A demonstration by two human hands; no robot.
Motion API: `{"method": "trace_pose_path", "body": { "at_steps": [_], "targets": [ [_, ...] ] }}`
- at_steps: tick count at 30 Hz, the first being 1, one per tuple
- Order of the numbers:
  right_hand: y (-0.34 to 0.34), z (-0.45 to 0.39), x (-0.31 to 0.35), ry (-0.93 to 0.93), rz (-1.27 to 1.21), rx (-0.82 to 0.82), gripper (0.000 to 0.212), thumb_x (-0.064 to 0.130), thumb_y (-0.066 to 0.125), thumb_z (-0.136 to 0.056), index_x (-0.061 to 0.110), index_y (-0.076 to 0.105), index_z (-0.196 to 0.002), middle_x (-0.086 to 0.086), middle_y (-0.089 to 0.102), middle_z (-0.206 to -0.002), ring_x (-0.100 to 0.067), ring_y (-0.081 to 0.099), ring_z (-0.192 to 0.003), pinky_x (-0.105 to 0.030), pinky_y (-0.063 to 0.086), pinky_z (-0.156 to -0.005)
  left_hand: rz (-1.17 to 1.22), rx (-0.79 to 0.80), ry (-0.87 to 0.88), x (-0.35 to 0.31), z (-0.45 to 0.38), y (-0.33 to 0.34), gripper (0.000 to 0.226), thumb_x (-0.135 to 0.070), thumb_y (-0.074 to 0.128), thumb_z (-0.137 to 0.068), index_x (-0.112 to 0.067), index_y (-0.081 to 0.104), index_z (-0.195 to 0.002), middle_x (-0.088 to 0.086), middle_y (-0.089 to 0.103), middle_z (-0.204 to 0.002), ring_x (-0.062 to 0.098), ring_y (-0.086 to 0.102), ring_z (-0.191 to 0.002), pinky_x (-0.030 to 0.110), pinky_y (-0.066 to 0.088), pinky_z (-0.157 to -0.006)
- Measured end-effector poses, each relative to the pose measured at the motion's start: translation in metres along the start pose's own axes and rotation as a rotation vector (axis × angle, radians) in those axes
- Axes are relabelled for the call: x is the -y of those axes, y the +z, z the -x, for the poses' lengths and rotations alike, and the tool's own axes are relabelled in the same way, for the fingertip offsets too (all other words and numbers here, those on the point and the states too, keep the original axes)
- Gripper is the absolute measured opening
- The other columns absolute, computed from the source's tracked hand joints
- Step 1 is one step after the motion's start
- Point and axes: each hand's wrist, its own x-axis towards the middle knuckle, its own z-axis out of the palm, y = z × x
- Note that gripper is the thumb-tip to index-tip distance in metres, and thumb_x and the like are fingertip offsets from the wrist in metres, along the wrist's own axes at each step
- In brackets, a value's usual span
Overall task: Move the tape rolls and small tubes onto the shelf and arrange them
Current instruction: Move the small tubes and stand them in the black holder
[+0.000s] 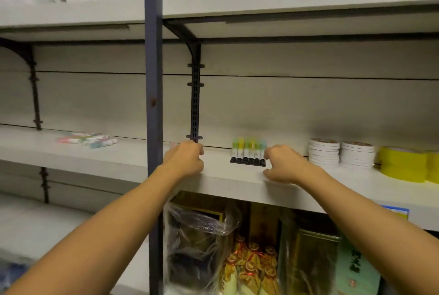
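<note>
A: Where do we stand? The row of small tubes (249, 150) is upright on the shelf (228, 182), behind a black strip of caps (247, 161), and the white tape rolls (341, 155) sit in two stacks to the right, with yellow tape rolls (402, 164) beyond them.

B: So we judge we are arranging now. Our left hand (185, 160) is curled at the shelf's front edge near the dark post (153, 104), holding nothing we can see. Our right hand (283, 165) has fingers bent, just beside the black strip.

A: Pinching it?

B: We cannot tell; the fingertips blur there.

A: More loose tubes (88, 140) lie on the left bay, well apart. The next move probably calls for reaching across the post to fetch them.

B: Their labels are unreadable, and the rightmost yellow roll is cut off.
</note>
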Motion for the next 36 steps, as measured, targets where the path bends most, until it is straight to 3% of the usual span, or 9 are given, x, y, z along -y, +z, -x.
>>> {"method": "trace_pose_path", "body": {
  "at_steps": [4,7,10,15,20,24,29,36],
  "targets": [
    [-0.009,-0.002,0.038,-0.089,-0.014,0.011,0.012,0.022,0.060,-0.080,0.011,0.058,-0.086,-0.005,0.058,-0.079,-0.025,0.059,-0.074,-0.032,0.047,-0.056,0.013,0.008,-0.070,0.019,0.026,-0.024,0.035,-0.019,0.058,-0.092,-0.023,0.063,-0.126,-0.001,0.062,-0.123,0.020,0.060,-0.105,0.040,0.056,-0.090],
    [-0.010,-0.007,0.068,-0.168,-0.059,-0.009,0.024,0.025,0.061,-0.080,0.010,0.062,-0.100,-0.007,0.063,-0.092,-0.025,0.062,-0.082,-0.040,0.058,-0.070,0.057,0.023,-0.128,0.034,0.044,-0.039,0.029,-0.019,0.059,-0.091,-0.021,0.066,-0.120,-0.001,0.065,-0.113,0.018,0.061,-0.099,0.039,0.057,-0.089],
    [-0.013,-0.014,0.103,-0.247,-0.095,-0.031,0.033,0.027,0.061,-0.080,0.012,0.062,-0.109,-0.008,0.064,-0.103,-0.026,0.063,-0.090,-0.044,0.059,-0.079,0.053,0.002,-0.159,0.055,0.060,-0.059,0.018,-0.019,0.059,-0.092,-0.021,0.068,-0.108,-0.002,0.066,-0.103,0.016,0.063,-0.092,0.039,0.058,-0.086],
    [-0.019,-0.029,0.170,-0.337,-0.218,-0.088,0.033,0.025,0.064,-0.084,0.014,0.059,-0.115,-0.004,0.062,-0.103,-0.021,0.061,-0.087,-0.031,0.057,-0.073,-0.044,-0.046,-0.250,0.116,0.082,-0.090,0.027,-0.018,0.055,-0.089,-0.019,0.068,-0.111,0.000,0.068,-0.107,0.020,0.063,-0.092,0.040,0.058,-0.084],
    [-0.023,-0.045,0.241,-0.401,-0.310,-0.099,0.034,0.026,0.065,-0.087,0.015,0.057,-0.119,-0.003,0.061,-0.102,-0.019,0.061,-0.086,-0.036,0.060,-0.077,-0.118,-0.039,-0.298,0.189,0.100,-0.112,0.036,-0.019,0.054,-0.085,-0.022,0.067,-0.119,-0.002,0.063,-0.123,0.021,0.061,-0.099,0.039,0.056,-0.085],
    [-0.027,-0.060,0.294,-0.440,-0.323,-0.081,0.039,0.022,0.064,-0.089,0.015,0.057,-0.126,-0.005,0.062,-0.109,-0.020,0.061,-0.093,-0.031,0.057,-0.080,-0.167,-0.012,-0.337,0.239,0.107,-0.128,0.034,-0.021,0.056,-0.087,-0.024,0.067,-0.119,0.000,0.063,-0.116,0.020,0.061,-0.096,0.039,0.057,-0.085],
    [-0.024,-0.088,0.340,-0.396,-0.293,-0.063,0.041,0.019,0.061,-0.084,0.014,0.059,-0.125,-0.008,0.061,-0.116,-0.027,0.062,-0.097,-0.041,0.058,-0.083,-0.174,-0.003,-0.375,0.308,0.102,-0.151,0.040,-0.024,0.054,-0.079,-0.026,0.067,-0.116,0.000,0.066,-0.113,0.022,0.062,-0.099,0.039,0.057,-0.088],
    [0.000,-0.123,0.389,-0.352,-0.287,-0.031,0.042,0.018,0.060,-0.081,0.014,0.061,-0.123,-0.007,0.062,-0.116,-0.026,0.060,-0.102,-0.038,0.055,-0.086,-0.146,0.012,-0.380,0.393,0.092,-0.155,0.039,-0.021,0.055,-0.081,-0.024,0.067,-0.117,-0.001,0.066,-0.113,0.020,0.063,-0.099,0.040,0.058,-0.087]
  ]
}}
